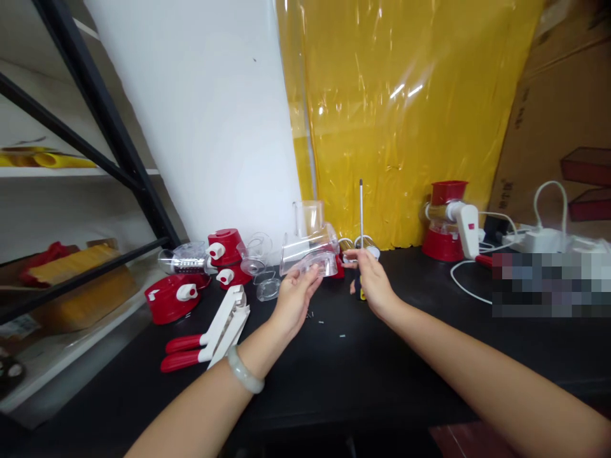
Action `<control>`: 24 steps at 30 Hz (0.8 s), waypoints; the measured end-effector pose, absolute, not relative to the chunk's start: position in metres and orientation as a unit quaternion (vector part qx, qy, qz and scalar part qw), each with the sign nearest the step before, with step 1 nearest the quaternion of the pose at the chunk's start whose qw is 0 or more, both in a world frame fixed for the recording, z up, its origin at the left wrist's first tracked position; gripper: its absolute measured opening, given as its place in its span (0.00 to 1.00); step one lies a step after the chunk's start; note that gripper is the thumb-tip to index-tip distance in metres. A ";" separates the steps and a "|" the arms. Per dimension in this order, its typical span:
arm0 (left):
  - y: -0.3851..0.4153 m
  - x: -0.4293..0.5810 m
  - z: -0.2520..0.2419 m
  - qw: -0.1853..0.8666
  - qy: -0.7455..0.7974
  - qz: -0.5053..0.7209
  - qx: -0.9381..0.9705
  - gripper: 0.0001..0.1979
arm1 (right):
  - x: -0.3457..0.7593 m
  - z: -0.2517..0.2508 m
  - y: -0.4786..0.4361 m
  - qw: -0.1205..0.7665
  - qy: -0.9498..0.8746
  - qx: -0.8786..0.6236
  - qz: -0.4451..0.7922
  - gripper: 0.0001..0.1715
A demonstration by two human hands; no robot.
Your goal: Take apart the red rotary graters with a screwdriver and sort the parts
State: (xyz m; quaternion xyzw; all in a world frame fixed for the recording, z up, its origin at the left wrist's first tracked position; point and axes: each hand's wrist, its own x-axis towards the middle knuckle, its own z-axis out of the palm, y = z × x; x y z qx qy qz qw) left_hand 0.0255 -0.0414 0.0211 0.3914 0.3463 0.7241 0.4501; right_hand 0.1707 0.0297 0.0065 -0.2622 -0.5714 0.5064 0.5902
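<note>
My left hand [293,297] grips the underside of a clear plastic grater housing [309,250] and holds it just above the black table [334,375]. My right hand [373,280] is closed round a screwdriver [361,216] that stands upright, its metal shaft pointing up and its yellow-and-black handle mostly hidden in the fist. The two hands are close together, with the housing's open end facing the screwdriver. A pale bangle [244,371] sits on my left wrist.
Red bases [172,297], a metal drum [184,261], clear parts [258,254] and white-and-red crank handles [210,334] lie at the left. An assembled red-and-white grater [449,219] stands at the right by cables and a power strip [544,240]. Small screws [342,335] lie near the hands. A metal shelf [71,254] stands left.
</note>
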 end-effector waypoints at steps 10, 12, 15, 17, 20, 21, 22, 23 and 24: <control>-0.035 -0.021 0.039 0.379 0.287 0.825 0.305 0.20 | 0.196 -0.006 0.036 0.373 -0.839 -0.226 0.326 0.19; -0.037 -0.026 0.038 0.365 0.284 0.838 0.290 0.22 | 0.201 -0.012 0.033 0.340 -0.865 -0.242 0.277 0.18; -0.040 -0.028 0.037 0.341 0.290 0.843 0.299 0.23 | 0.205 -0.015 0.031 0.298 -0.895 -0.260 0.206 0.16; -0.042 -0.028 0.037 0.329 0.295 0.843 0.308 0.23 | 0.205 -0.014 0.030 0.282 -0.902 -0.273 0.179 0.15; -0.043 -0.025 0.037 0.321 0.300 0.840 0.316 0.25 | 0.203 -0.012 0.028 0.267 -0.906 -0.286 0.164 0.15; -0.043 -0.023 0.036 0.321 0.300 0.840 0.318 0.25 | 0.203 -0.012 0.027 0.263 -0.907 -0.287 0.159 0.15; -0.043 -0.022 0.034 0.321 0.299 0.839 0.322 0.26 | 0.202 -0.011 0.025 0.259 -0.909 -0.287 0.156 0.15; -0.043 -0.021 0.033 0.324 0.299 0.837 0.326 0.26 | 0.202 -0.011 0.024 0.255 -0.910 -0.288 0.155 0.15; -0.043 -0.021 0.032 0.326 0.300 0.835 0.327 0.26 | 0.202 -0.010 0.023 0.250 -0.911 -0.288 0.155 0.15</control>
